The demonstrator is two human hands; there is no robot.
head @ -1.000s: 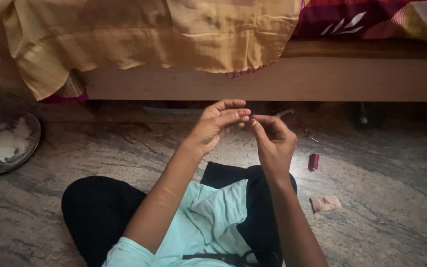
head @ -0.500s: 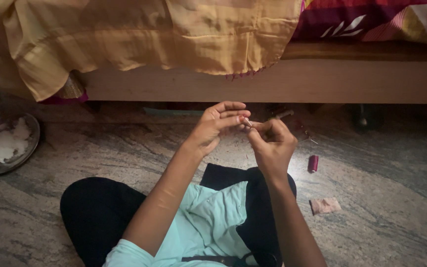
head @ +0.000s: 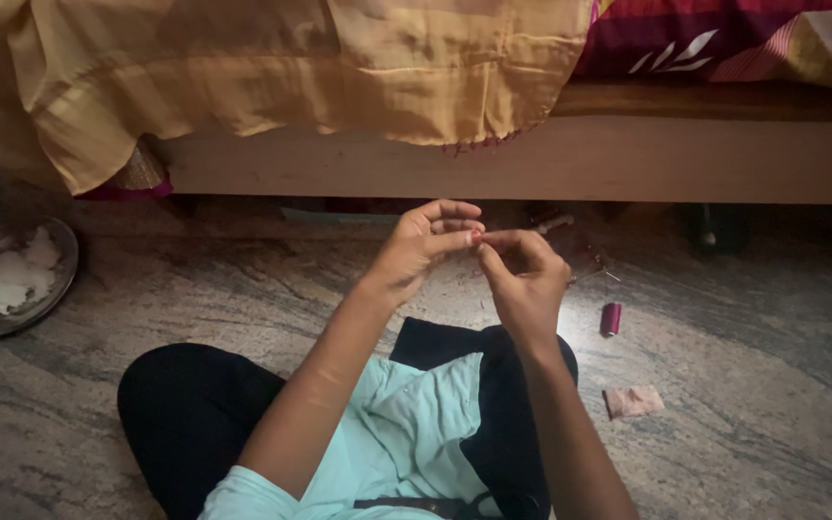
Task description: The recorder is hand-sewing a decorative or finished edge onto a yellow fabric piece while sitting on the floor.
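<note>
Seated figure on a stone floor, both hands raised before the near edge of a wooden bed frame. The left hand and right hand meet fingertip to fingertip, each pinched on something too fine to make out, probably a thread or needle; what exactly is gripped cannot be told. A maroon thread spool stands on the floor just right of the right hand, a small pink scrap lies nearer, and a metal plate of white material sits far left. A yellow cloth hangs over the bed edge. Judged from the pinch, the held item is very light, limp and easily dropped; it is best taken close to its tip, between thumb and forefinger
</note>
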